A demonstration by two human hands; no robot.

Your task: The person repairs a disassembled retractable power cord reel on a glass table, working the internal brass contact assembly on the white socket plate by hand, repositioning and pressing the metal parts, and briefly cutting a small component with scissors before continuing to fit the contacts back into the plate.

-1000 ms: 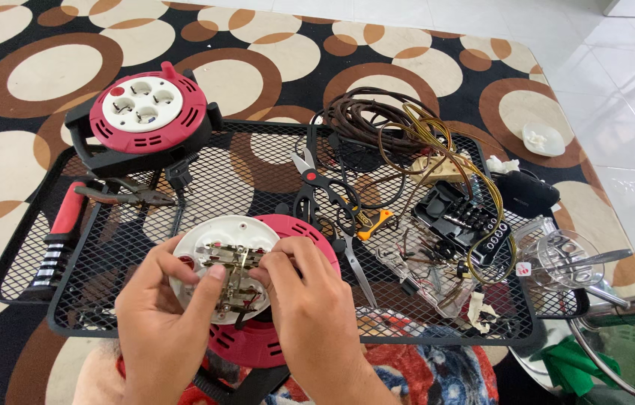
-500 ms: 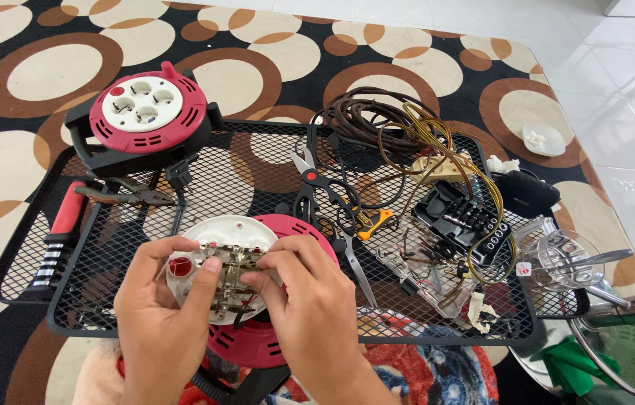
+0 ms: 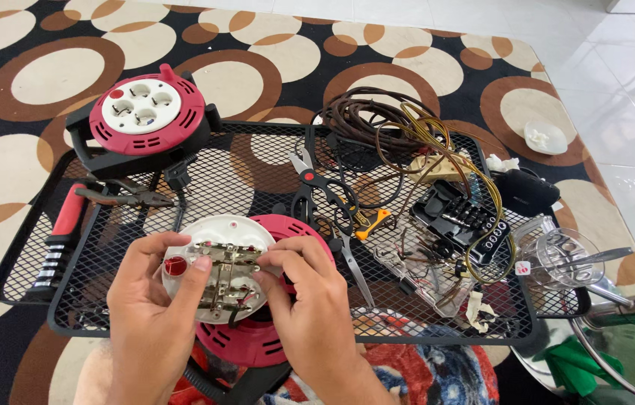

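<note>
While both hands are working at the near edge of the black mesh worktop (image 3: 182, 161), there is little open room around them: the worktop's raised rim is running just under the wrists, and the person's patterned clothing is showing right below it. The left hand (image 3: 149, 319) is pinching the left rim of a round white socket plate (image 3: 220, 276), thumb pressing near a small red button on it. The right hand (image 3: 310, 311) is gripping the plate's right side, fingertips curling onto the brass contact strips. The plate is facing up toward the camera with its inner side showing, tilted slightly, and the brass strips are running mostly left to right across it. It is sitting over a red cable reel (image 3: 272, 330), which is overhanging the near rim.

To the left, bare mesh is lying open between the hands and a red-handled tool (image 3: 62, 229) at the left rim. To the right, scissors (image 3: 325, 206) are lying just beside the reel, blades pointing toward the near edge. Farther right, clutter is filling the mesh up to the right rim.

Counting: two hands, two red cable reels, the second reel (image 3: 145, 116) standing at the far left corner, one pair of pliers (image 3: 126, 195), one pair of scissors, one coil of brown cable (image 3: 377, 120).
</note>
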